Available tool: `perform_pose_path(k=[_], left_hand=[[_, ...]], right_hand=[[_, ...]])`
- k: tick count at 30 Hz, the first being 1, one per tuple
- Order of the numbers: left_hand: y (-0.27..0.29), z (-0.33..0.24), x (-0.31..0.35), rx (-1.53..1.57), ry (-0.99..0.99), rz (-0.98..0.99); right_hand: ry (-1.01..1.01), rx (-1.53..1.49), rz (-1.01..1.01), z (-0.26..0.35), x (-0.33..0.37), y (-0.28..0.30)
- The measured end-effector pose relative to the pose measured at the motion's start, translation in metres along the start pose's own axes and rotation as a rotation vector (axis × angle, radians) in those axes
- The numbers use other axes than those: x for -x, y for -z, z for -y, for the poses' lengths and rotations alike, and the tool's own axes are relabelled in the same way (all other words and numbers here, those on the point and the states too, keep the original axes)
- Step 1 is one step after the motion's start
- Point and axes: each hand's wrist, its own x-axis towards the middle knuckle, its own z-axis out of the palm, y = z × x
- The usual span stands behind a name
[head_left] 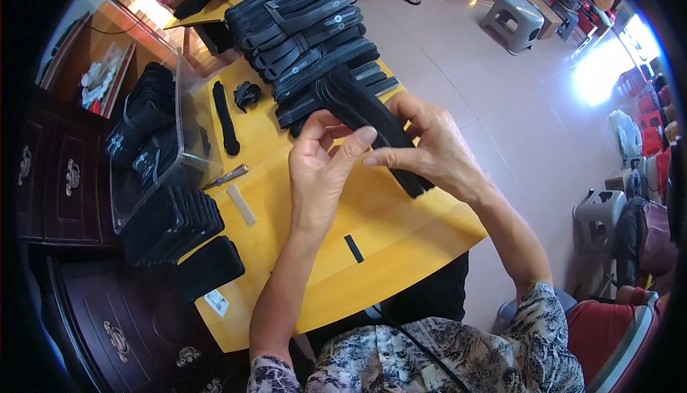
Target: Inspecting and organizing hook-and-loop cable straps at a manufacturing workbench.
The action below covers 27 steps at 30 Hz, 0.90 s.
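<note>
A bundle of black fabric straps [358, 107] hangs above the yellow table [308, 293], slanting from upper left to lower right. My right hand [440, 153] grips its right side, fingers behind and thumb across the front. At its left edge is my left hand [315, 175], thumb raised and fingers curled against the straps; some fingertips are hidden behind them. Just beyond stands a tall pile of banded black straps [304, 28]. A short dark strip [354, 248] lies on the table nearer me.
Left of my hands lie a single black strap [225, 121], a small black coil [247, 95], a screwdriver-like tool [227, 176] and a beige strip [241, 204]. A clear bin [182, 114] and black pads [207, 268] line the left edge. Grey stools [512, 21] stand right.
</note>
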Motion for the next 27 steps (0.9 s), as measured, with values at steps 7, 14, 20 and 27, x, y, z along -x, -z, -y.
perform_pose_path(k=[7, 14, 20, 27], left_hand=[[0.005, -0.013, 0.025, 0.048, 0.102, 0.064], [0.014, -0.019, 0.039, 0.114, 0.153, 0.052], [0.036, -0.028, 0.064, 0.195, 0.153, -0.049], [0.046, -0.031, 0.109, 0.228, 0.044, -0.23]], right_hand=[[-0.124, -0.329, 0.159, 0.008, 0.016, 0.0], [-0.26, -0.542, 0.136, 0.01, 0.023, 0.0], [0.02, 0.084, -0.031, -0.014, 0.006, 0.011], [0.49, 0.628, -0.073, -0.06, -0.081, -0.027]])
